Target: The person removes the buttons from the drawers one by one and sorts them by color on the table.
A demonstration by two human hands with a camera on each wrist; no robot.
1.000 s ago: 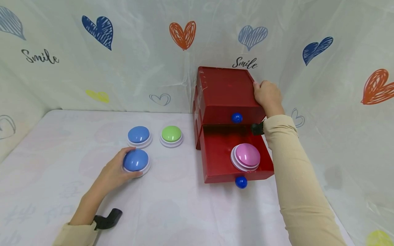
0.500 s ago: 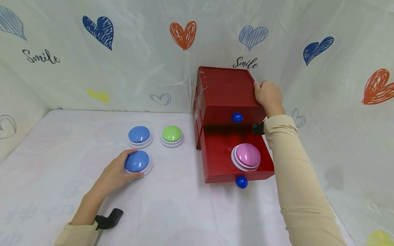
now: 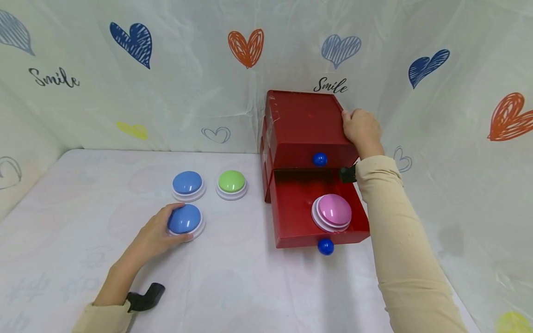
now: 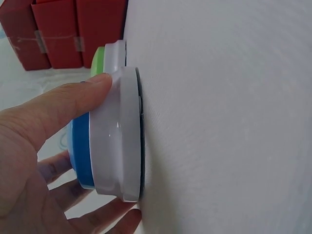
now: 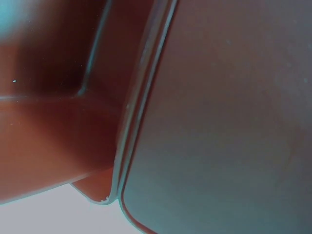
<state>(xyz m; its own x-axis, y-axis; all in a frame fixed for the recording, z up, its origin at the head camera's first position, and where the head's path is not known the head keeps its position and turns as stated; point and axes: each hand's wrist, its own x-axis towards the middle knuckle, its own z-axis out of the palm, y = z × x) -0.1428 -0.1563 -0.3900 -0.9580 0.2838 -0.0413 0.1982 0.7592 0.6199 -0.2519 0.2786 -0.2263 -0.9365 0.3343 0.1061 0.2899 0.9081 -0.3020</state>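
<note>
My left hand (image 3: 157,232) holds a blue push button (image 3: 185,218) with a white base, thumb on its near side and fingers round its left and far sides. In the left wrist view the thumb presses the white base (image 4: 114,141), and the button is on or very close to the tabletop. At the right, my right hand (image 3: 363,131) grips the upper right edge of a red drawer box (image 3: 308,118), its thumb on the top edge; the other fingers are mostly hidden. Below, a pulled-out drawer (image 3: 291,222) contains a pink push button (image 3: 334,210).
Another blue push button (image 3: 187,183) stands just behind the held one, with a green push button (image 3: 231,181) to its right. Blue knobs sit on the upper drawer front (image 3: 291,156) and the pulled-out drawer. Heart-patterned cloth walls enclose the white tabletop (image 3: 233,286).
The left hand and its blue push button have shifted very slightly toward the near side, widening the gap to the blue button behind. The right hand and drawer stay where they were.
</note>
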